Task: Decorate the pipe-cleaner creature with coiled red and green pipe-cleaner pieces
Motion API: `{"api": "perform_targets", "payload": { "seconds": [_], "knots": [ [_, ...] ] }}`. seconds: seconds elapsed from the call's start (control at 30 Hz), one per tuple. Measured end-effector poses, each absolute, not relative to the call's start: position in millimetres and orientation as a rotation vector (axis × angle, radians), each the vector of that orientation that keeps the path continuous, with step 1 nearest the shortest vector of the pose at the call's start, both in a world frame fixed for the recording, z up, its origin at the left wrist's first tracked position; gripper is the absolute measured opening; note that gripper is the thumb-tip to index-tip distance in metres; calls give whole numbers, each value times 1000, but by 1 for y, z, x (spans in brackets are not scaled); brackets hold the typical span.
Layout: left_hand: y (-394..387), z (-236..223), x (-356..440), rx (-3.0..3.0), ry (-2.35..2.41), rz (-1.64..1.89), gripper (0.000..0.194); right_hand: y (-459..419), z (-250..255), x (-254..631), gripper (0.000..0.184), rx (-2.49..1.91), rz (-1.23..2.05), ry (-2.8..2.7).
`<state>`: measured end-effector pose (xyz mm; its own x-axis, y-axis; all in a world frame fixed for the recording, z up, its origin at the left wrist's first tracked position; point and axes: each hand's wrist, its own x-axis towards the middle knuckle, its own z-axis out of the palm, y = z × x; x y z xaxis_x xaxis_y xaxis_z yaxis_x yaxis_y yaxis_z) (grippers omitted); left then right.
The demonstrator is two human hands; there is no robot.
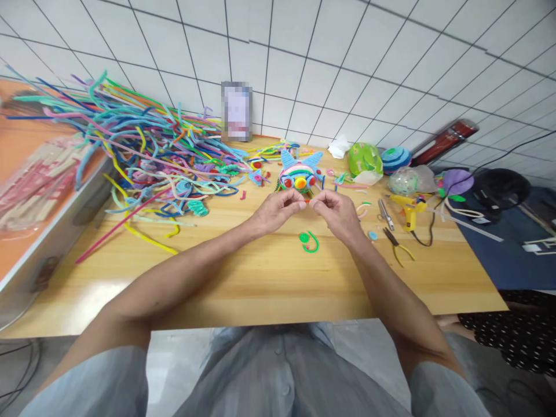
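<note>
My left hand point(281, 211) and my right hand point(337, 214) meet over the middle of the table, thumb and fingers pinched. Between their fingertips shows a small red-orange piece point(307, 201), perhaps pipe cleaner; both hands seem to grip it. Just behind them stands a figure wound from pipe cleaners point(300, 168), with pointed blue ears, red eyes and a yellow nose. Its lower part is hidden by my hands. On the wood nearer to me lie a green coil point(304, 237) and a curved green pipe cleaner point(316, 246).
Loose pipe cleaners point(165, 150) heap across the left side. A blurred phone-like object point(237, 111) leans on the tiled wall. At right lie pliers point(397, 248), a pen-like metal tool point(386, 214), a yellow glue gun point(408, 211) with its cord, and a green ball point(365, 160).
</note>
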<state>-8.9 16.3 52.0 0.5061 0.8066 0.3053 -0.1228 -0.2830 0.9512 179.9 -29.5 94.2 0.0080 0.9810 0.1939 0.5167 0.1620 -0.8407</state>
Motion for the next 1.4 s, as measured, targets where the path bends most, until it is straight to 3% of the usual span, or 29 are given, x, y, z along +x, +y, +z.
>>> {"api": "perform_targets", "payload": {
  "seconds": [0.3, 0.53, 0.7, 0.97, 1.23, 1.4],
  "knots": [
    [-2, 58, 7, 1113, 628, 1104, 44, -45, 82, 155, 21, -1391, 728, -1387],
    [7, 61, 1, 1264, 605, 1041, 50, -55, 93, 176, 22, -1402, 718, -1446],
    [14, 66, -9, 1607, 570, 943, 36, -64, 102, 188, 13, -1434, 568, -1773],
    [12, 70, -15, 1871, 645, 773, 20, -59, 100, 196, 15, -1346, 471, -1949],
    [-22, 56, -1, 1356, 806, 1128, 45, -54, 71, 179, 20, -1232, 758, -1628],
    [-34, 39, 12, 1084, 791, 1175, 49, -55, 53, 172, 20, -1214, 878, -1486]
  ]
}}
